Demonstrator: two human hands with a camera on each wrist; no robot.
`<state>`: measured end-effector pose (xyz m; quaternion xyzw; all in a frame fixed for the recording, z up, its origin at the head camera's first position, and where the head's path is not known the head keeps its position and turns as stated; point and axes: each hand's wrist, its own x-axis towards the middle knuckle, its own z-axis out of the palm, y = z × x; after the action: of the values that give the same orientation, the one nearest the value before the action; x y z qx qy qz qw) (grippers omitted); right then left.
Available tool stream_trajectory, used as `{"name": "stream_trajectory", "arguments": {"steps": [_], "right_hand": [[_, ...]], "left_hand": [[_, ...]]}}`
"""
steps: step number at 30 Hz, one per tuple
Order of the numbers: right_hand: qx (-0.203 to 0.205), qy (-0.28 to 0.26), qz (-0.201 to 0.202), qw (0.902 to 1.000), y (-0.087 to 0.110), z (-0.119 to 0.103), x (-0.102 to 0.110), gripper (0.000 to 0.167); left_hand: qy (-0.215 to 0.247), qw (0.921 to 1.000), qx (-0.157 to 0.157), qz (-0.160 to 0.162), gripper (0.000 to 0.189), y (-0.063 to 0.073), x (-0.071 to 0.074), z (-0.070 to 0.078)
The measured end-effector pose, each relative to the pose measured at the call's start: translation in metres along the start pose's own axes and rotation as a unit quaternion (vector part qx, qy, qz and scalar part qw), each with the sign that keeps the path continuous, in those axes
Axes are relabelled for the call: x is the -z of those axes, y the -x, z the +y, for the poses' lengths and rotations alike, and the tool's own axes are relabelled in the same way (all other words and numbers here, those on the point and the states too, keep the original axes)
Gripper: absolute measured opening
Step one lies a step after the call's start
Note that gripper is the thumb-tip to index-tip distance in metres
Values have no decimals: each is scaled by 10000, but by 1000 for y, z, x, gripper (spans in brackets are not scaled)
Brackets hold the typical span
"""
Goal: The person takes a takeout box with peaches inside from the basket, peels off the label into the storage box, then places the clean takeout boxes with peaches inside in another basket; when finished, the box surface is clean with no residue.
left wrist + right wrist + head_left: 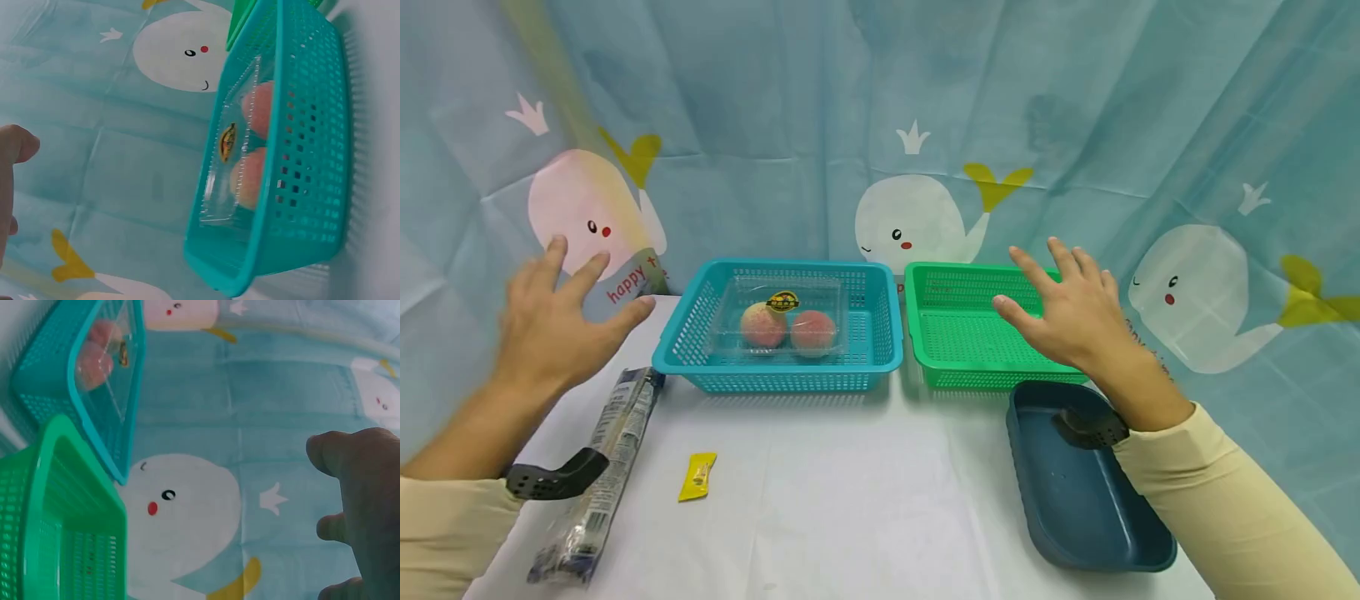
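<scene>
My left hand (553, 321) hovers with fingers spread, left of the blue basket (775, 382) and above a long printed plastic package (617, 433). It holds nothing. My right hand (1067, 312) is raised in front of the green basket (1000, 379), fingers spread and touching nothing. Inside the blue basket sits a clear plastic box (737, 300) with two peaches (812, 332) and a dark-and-gold label (783, 302). The left wrist view shows the same peaches (253, 178) through the basket's side. Only part of each hand shows in its wrist view.
A dark blue tray (1067, 500) lies below my right forearm, partly hidden by it. A small yellow wrapped packet (697, 477) lies on the white tabletop (850, 483). Behind the baskets hangs a light blue curtain (760, 192) printed with whales.
</scene>
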<state>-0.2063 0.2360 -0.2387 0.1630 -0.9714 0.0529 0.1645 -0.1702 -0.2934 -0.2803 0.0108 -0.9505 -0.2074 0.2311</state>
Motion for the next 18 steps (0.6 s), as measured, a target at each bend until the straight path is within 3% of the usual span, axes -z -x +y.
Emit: {"name": "stream_trajectory", "arguments": {"steps": [6, 18], "right_hand": [[175, -39, 99, 9998, -3, -5, -11, 70], [579, -345, 377, 9970, -10, -10, -24, 66]], "left_hand": [[304, 9994, -9, 172, 72, 6, -13, -4], [845, 9963, -38, 119, 74, 17, -38, -13]]}}
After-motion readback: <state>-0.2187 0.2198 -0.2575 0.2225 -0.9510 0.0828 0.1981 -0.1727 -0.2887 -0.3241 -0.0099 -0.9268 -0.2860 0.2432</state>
